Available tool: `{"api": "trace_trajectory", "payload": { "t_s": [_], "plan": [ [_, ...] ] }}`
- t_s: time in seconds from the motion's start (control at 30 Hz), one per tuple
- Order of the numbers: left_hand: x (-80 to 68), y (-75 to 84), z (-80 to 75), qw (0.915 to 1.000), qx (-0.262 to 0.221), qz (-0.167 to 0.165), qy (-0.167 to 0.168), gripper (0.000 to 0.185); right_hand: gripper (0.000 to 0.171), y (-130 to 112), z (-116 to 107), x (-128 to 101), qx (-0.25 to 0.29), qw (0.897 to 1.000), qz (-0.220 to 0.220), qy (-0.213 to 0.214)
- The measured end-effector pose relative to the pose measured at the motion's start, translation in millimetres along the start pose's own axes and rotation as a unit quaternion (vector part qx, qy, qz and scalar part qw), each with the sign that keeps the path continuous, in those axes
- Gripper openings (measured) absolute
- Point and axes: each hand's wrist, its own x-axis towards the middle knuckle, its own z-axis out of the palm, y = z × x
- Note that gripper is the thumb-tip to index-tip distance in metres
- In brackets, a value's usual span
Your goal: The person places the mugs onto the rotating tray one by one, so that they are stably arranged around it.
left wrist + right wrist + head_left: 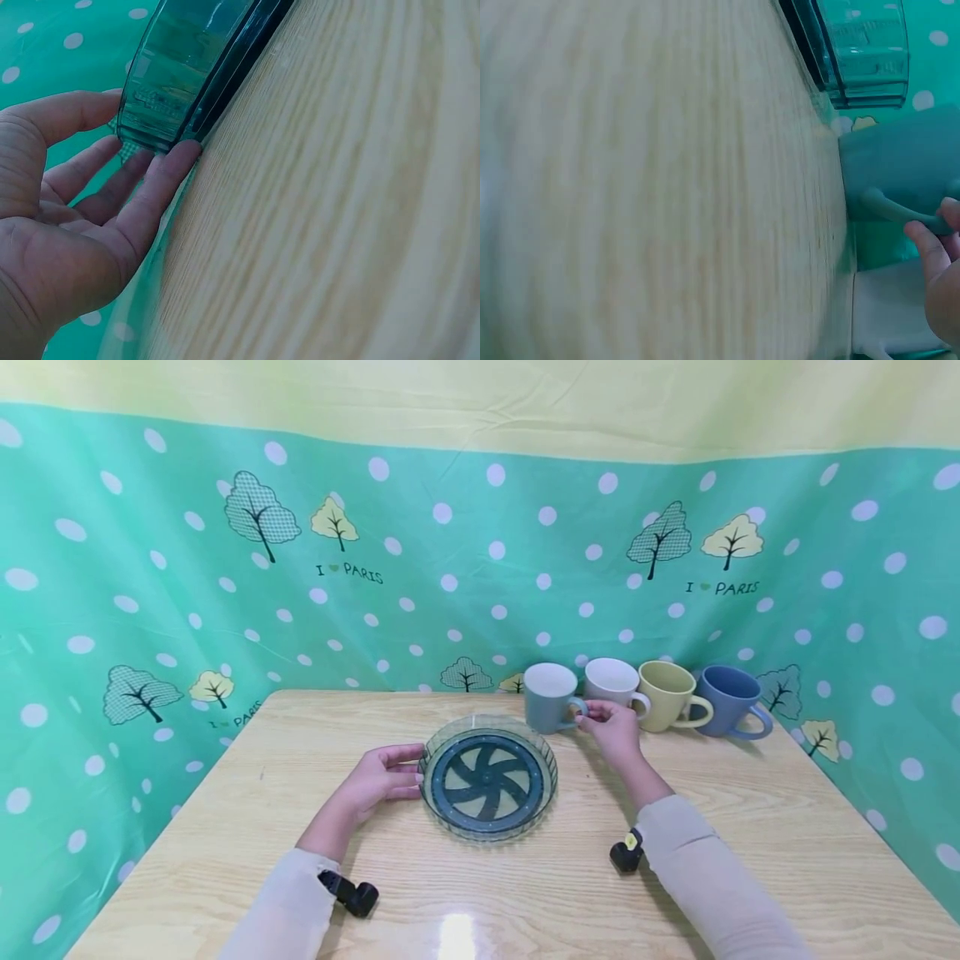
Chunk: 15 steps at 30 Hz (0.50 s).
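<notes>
A clear round tray [487, 777] with a dark blue pinwheel-patterned base sits on the table, and its ribbed side wall shows in the left wrist view. My left hand [384, 781] touches the tray's left side with extended fingers, one of them low by the base in the left wrist view. Behind the tray to the right stands an upright grey-blue mug [546, 703], white inside. Its handle is pinched between the thumb and fingers of my right hand [613, 737]. The right wrist view shows the same mug [900, 161] with its base at the tabletop.
Right of that mug, a white mug [611, 679], a yellow mug [662, 700] and a blue mug [722, 703] stand in a row at the back, handles to the right. A green dotted cloth [420, 568] hangs behind the wooden table [540, 893].
</notes>
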Motion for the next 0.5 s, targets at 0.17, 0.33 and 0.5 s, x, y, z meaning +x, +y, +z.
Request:
{"api": "trace_trajectory", "payload": {
  "t_s": [0.17,0.33,0.5],
  "plan": [
    [0.0,0.0,-0.2,1.0,-0.005,-0.004,0.001,0.062,0.03,-1.5,2.6,-1.4,0.013,1.0,0.018,0.011],
    [0.1,-0.2,0.2,1.0,-0.008,-0.003,0.001,0.062,0.031,-2.2,3.8,-2.3,0.019,0.999,0.023,0.018],
    [0.8,-0.4,0.9,0.9999,-0.011,-0.002,0.001,0.062,0.03,-2.1,3.3,-4.7,0.016,0.999,0.016,0.032]
  ]
}}
